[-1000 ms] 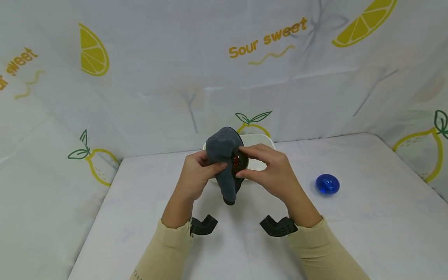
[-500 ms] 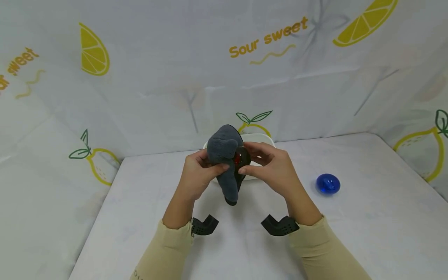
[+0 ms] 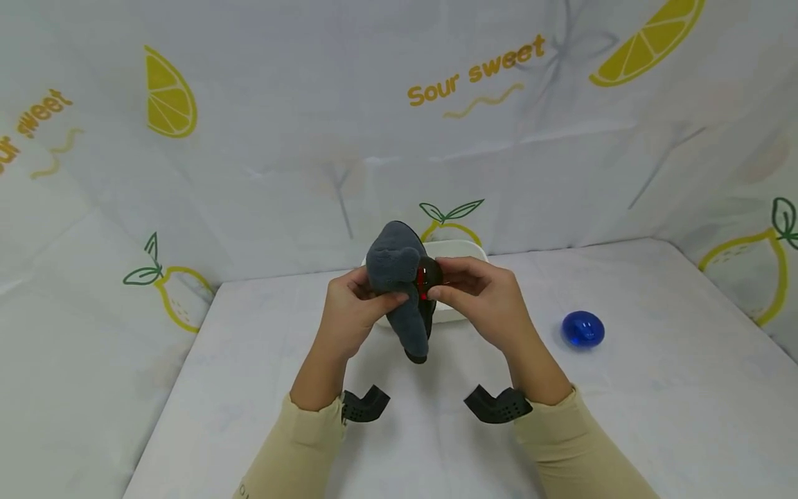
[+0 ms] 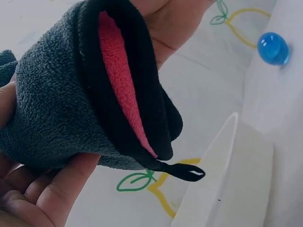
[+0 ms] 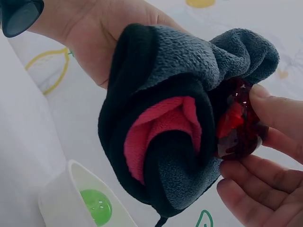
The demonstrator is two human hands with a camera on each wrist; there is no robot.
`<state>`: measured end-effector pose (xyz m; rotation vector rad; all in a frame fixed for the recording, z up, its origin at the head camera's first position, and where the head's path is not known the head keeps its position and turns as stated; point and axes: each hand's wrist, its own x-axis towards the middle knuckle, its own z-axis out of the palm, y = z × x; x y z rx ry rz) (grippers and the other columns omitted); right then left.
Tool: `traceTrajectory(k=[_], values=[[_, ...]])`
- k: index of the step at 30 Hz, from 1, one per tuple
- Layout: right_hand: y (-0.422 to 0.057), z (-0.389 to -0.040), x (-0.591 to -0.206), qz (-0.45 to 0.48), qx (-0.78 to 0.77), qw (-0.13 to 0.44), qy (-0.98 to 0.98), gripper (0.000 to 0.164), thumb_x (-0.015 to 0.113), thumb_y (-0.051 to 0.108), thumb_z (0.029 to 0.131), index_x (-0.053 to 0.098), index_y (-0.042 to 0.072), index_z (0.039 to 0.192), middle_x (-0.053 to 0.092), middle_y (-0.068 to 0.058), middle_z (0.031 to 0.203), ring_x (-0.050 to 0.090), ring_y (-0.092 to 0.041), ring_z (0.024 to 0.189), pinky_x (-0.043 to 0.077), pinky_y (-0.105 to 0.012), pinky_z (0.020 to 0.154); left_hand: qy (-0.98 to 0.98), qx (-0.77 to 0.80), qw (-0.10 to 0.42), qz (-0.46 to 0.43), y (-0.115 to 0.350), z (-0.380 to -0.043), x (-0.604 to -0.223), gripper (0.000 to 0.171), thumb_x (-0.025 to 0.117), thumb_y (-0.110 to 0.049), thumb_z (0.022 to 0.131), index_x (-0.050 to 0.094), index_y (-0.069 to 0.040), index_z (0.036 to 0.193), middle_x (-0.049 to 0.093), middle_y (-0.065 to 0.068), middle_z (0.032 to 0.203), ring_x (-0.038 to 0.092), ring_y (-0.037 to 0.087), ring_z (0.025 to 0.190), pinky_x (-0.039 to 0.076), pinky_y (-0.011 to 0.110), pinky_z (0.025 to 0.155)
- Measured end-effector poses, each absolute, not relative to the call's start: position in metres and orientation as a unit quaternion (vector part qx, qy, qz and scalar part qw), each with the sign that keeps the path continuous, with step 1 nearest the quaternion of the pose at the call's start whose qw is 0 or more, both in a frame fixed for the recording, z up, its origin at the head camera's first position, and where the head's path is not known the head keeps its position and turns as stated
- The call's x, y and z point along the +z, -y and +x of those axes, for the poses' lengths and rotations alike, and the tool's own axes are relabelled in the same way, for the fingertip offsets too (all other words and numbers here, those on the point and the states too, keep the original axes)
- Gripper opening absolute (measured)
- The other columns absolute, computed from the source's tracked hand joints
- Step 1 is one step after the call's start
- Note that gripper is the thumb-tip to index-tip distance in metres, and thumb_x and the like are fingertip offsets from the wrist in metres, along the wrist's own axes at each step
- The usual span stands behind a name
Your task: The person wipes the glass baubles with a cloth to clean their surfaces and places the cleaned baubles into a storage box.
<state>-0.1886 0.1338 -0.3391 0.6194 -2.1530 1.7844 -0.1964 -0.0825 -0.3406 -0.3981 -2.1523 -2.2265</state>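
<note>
My left hand point(image 3: 355, 312) grips a folded grey-blue cloth point(image 3: 394, 260) with black edging, its thumb on the near side. In the left wrist view the cloth's pink lining and a black hanging loop point(image 4: 187, 171) show. With its thumb and fingers my right hand point(image 3: 483, 294) pinches a see-through dark red ball point(image 5: 239, 123) at the cloth's right side. The ball lies against the cloth, and the cloth hides part of it. Both hands are raised above the table, in front of a white bin point(image 3: 461, 248).
A clear blue ball point(image 3: 582, 329) lies on the white-covered table to the right. Inside the bin is a green ball point(image 5: 97, 208), seen in the right wrist view. A lemon-printed sheet point(image 3: 280, 173) hangs behind the table. Black wrist mounts point(image 3: 499, 405) stick inward from both wrists.
My right fingers have shifted on the red ball, from spread across its face to its right side. The cloth's lower end has swung slightly right. My left hand keeps its grip.
</note>
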Motion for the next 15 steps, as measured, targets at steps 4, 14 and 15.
traceTrajectory(k=[4,14,15], values=[[-0.1362,-0.191,-0.338,0.195,0.624,0.097,0.75,0.04,0.077,0.005,0.084,0.067,0.001,0.123,0.07,-0.016,0.11,0.07,-0.011,0.09,0.058,-0.026,0.08,0.693,-0.707,0.006,-0.142,0.0827,-0.1975,-0.3417,0.039,0.079,0.001,0.078,0.068,0.003,0.116,0.072,0.013,0.104,0.071,0.019,0.09,0.058,0.032,0.082],[-0.1428,-0.1955,-0.3417,0.189,0.675,0.004,0.714,0.035,0.067,0.012,0.094,0.062,-0.006,0.124,0.071,-0.001,0.107,0.07,-0.017,0.091,0.058,-0.033,0.082,0.699,-0.695,-0.013,-0.168,0.0832,-0.1963,-0.3422,0.041,0.078,0.001,0.077,0.068,0.0,0.117,0.071,0.015,0.105,0.071,0.021,0.09,0.058,0.033,0.083],[-0.1424,-0.1953,-0.3423,0.181,0.68,0.001,0.71,0.035,0.066,0.011,0.094,0.062,-0.006,0.124,0.071,0.0,0.104,0.07,-0.018,0.089,0.059,-0.033,0.081,0.7,-0.693,-0.012,-0.17,0.083,-0.1963,-0.3423,0.041,0.078,0.001,0.077,0.068,0.0,0.117,0.071,0.015,0.105,0.071,0.021,0.09,0.058,0.033,0.083]])
